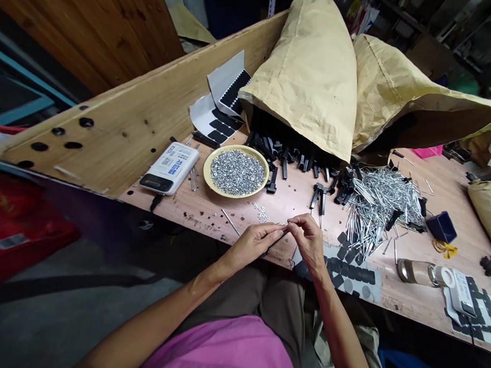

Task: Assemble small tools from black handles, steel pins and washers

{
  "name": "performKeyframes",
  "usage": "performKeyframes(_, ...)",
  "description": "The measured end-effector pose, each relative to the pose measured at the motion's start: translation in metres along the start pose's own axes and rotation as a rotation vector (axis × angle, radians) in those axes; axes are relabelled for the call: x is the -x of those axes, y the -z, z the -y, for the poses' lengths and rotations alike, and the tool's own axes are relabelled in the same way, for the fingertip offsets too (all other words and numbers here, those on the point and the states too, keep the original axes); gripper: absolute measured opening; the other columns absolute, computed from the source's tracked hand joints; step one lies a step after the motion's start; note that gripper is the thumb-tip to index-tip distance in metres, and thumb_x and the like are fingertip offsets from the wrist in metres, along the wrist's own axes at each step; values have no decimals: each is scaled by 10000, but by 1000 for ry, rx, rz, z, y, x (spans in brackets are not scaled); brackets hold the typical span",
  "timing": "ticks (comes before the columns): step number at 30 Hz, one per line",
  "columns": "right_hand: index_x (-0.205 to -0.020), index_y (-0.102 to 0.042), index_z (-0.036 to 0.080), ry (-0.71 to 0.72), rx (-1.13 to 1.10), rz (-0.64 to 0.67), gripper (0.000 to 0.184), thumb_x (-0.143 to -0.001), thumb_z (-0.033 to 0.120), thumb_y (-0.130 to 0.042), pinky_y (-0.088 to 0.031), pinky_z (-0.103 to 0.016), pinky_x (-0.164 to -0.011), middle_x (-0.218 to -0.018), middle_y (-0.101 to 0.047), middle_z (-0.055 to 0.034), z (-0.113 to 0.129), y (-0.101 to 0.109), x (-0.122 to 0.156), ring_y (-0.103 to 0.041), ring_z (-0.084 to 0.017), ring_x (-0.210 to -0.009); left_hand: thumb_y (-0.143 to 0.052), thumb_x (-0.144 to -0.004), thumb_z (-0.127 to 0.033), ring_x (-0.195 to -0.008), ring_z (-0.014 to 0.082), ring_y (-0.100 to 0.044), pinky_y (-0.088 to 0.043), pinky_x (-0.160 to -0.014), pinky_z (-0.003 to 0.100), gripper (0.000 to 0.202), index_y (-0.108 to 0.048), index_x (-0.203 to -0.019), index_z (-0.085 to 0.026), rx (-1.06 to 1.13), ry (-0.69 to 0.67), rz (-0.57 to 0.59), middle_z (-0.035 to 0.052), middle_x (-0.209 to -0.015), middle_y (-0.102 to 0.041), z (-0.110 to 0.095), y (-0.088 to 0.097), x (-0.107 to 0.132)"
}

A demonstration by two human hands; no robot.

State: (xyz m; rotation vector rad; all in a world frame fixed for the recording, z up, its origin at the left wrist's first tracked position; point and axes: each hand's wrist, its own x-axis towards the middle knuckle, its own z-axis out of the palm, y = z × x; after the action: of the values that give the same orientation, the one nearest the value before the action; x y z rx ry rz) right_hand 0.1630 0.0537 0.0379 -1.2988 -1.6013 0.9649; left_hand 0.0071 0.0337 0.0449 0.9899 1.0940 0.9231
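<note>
Left hand (253, 242) and right hand (309, 239) are observed with fingertips pinched nearly closed on a black part (278, 240) between them, judged a fitting step whose next move calls for steady alignment, loose nuts (262, 213) just beyond the fingers and blue lettering (182, 164) on the white device (170, 168) leftward illegible.

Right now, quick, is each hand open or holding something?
Left hand: closed, holding a slim dark part.
Right hand: pinched closed at that part's end; exactly what it grips is too small to tell.
</note>
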Motion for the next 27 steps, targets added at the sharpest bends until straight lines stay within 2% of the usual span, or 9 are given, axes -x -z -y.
performKeyframes(4,-697,-629,230,-17,-57,-30,210,-822,397,-602,-477,-292,-701,-719,-629,-5,2,-4,2,-588,-155,-716,-640,-743,-397,-440,87,-318,-214,-409,203,360,-738,-988,-151,56,58,41,-72,-427,-327,2,-2,-1)
performKeyframes(7,-727,-633,218,-125,-129,-62,261,-854,427,-541,-486,-292,-702,-728,-634,-7,-1,-4,-1,-596,-148,-698,-628,-746,-470,-414,51,-205,-160,-399,196,520,-682,-1123,-116,116,103,83,-102,-456,-254,3,0,-5)
performKeyframes(9,-769,-645,211,-184,-118,-103,266,-852,438,-532,-491,-296,-698,-769,-648,-18,-9,-2,-6,-602,-152,-704,-645,-721,-512,-411,37,-165,-124,-389,193,620,-640,-1185,-101,165,125,37,-109,-490,-245,4,5,-9)
performKeyframes(13,-823,-677,214,-120,106,-122,189,-809,380,-588,-488,-324,-736,-843,-674,-52,-36,3,-20,-613,-190,-788,-709,-629,-551,-404,17,-169,-86,-371,179,741,-605,-1202,-93,227,156,-124,-108,-546,-293,6,17,-15)
performKeyframes(15,-811,-683,217,-51,228,-118,180,-824,349,-561,-481,-341,-752,-834,-668,-62,-49,7,-27,-610,-204,-803,-730,-593,-557,-397,10,-182,-83,-365,171,766,-596,-1190,-96,233,181,-160,-107,-551,-334,7,21,-15)
performKeyframes(18,-814,-680,216,9,356,-204,195,-845,325,-521,-475,-351,-753,-814,-649,-64,-64,19,-38,-597,-209,-789,-746,-574,-551,-390,4,-195,-89,-359,165,744,-603,-1148,-99,239,205,-178,-103,-550,-373,7,25,-13)
performKeyframes(22,-843,-680,209,36,492,-264,216,-872,308,-490,-456,-343,-736,-810,-633,-64,-71,43,-45,-573,-207,-767,-769,-572,-519,-386,2,-203,-97,-357,167,692,-617,-1108,-108,267,189,-198,-109,-544,-354,7,29,-13)
performKeyframes(27,-870,-687,195,81,725,-186,205,-891,267,-497,-419,-327,-751,-819,-605,-71,-71,73,-41,-549,-214,-811,-772,-561,-513,-378,1,-194,-95,-355,156,662,-629,-1074,-121,261,198,-214,-121,-514,-328,5,31,-12)
